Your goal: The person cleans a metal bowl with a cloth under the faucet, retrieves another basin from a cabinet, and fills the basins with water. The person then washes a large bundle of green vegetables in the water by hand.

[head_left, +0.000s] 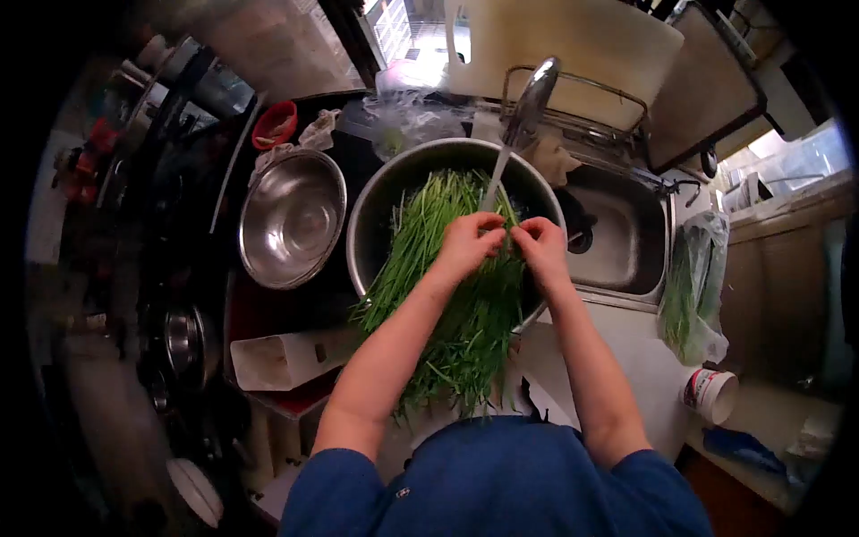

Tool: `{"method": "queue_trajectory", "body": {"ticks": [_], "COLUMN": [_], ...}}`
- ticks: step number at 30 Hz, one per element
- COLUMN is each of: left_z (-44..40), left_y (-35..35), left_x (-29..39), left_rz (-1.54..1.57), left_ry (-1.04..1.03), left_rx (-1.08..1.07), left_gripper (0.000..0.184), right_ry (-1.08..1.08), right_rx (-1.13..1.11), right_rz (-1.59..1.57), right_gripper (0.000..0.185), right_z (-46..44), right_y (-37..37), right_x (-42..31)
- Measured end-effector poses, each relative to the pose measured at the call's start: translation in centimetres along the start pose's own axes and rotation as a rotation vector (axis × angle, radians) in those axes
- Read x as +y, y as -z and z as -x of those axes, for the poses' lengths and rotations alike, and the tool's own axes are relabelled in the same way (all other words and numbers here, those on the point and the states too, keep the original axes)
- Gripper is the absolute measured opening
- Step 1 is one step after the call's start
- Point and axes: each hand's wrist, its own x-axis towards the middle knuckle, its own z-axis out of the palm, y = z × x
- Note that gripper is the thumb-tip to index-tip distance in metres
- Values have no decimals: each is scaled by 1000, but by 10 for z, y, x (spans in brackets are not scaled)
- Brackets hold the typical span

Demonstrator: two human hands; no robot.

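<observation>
A big steel pot (362, 201) holds a large heap of long, thin green chives (416, 224), whose leafy ends hang over the near rim. My left hand (470, 242) is over the heap, thumb and fingers pinched together on a few stalks. Close beside it, my right hand (541, 249) is pinched in the same way, with green stalks at its fingertips. Just beyond both hands, a chrome faucet (535, 94) points down into the pot, and a pale stream runs from it. The fingertips partly hide what they grip.
Left of the pot sits an empty steel bowl (293, 219), with a red bowl (275, 123) behind it. A steel sink (617, 233) lies to the right. Beyond it are a plastic bag of greens (696, 286) and a white tub (713, 395). Cutting boards (573, 54) stand at the back.
</observation>
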Motion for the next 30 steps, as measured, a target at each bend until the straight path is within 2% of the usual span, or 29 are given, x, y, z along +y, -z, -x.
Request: {"method": "queue_trajectory", "body": {"ticks": [1, 2, 4, 5, 6, 8, 9, 10, 11, 12, 13, 14, 16, 17, 20, 21, 24, 25, 27, 29, 30], "left_z": [1, 3, -13, -21, -8, 1, 5, 8, 6, 16, 9, -2, -21, -25, -16, -15, -13, -8, -16, -21, -29], "left_y": [12, 30, 88, 119, 133, 160, 159, 156, 152, 137, 131, 126, 92, 83, 87, 96, 116, 123, 140, 150, 156], "left_x": [10, 21, -10, -37, -28, -59, -70, -78, -86, -68, -86, -104, -112, -113, -104, -106, -95, -75, -62, -32, -34], "left_rz": [33, 66, -165, -452, -688, -839, -767, -693, -756, -557, -419, -283, -277, -274, -242, -262, -97, -362, -508, -604, -656], "left_ry": [37, 75, 18, -92, -39, 32, 77, 119, 252, 275, 264, 247, 185, 160, 24, -11, 35, 81, 198, 332, 299], "left_rx": [58, 110, 280, 427, 449, 421, 388, 355, 277, 197, 255, 311, 332, 337, 210, 172, 67, 75, 81, 94, 170], "left_gripper": [34, 34, 35, 41, 48, 55, 59, 64, 70, 75, 81, 87, 94, 98, 105, 104, 103, 105, 106, 111, 101], "right_ry": [-29, 66, 243, 81, 1, -150, -189, -191, -194, -195, -238, -256, -293, -366, -395, -306, -244, -262, -298, -315, -325], "right_rx": [-34, -19, 18, -46, -73, -121, -148, -124, -101, -77, -158, -218, -346, -334, -530, -354, -364, -402, -483, -425, -393], "right_rz": [82, 256, 605, 585, 560, 506, 508, 503, 499, 495, 267, 203, 81, 7, -250, -352, -100, -51, 52, 255, 355], "right_gripper": [34, 39, 52, 74, 79, 90, 102, 104, 105, 107, 110, 108, 103, 92, 72, 53, 46, 47, 48, 52, 55], "right_z": [-17, -22, -25, -28, -33, -45, -53, -57, -58, -56, -51, -50, -49, -45, -42, -32, -34, -40, -55, -73, -83], "right_y": [1, -1, -4, -7, -10, -18, -27, -38, -50, -58, -61, -70, -89, -99, -86, -89, -65, -60, -48, -35, -27], "right_x": [26, 31, 38, 33, 34, 39, 60, 76, 90, 94, 77, 67, 55, 52, 51, 49, 39, 44, 54, 45, 43]}}
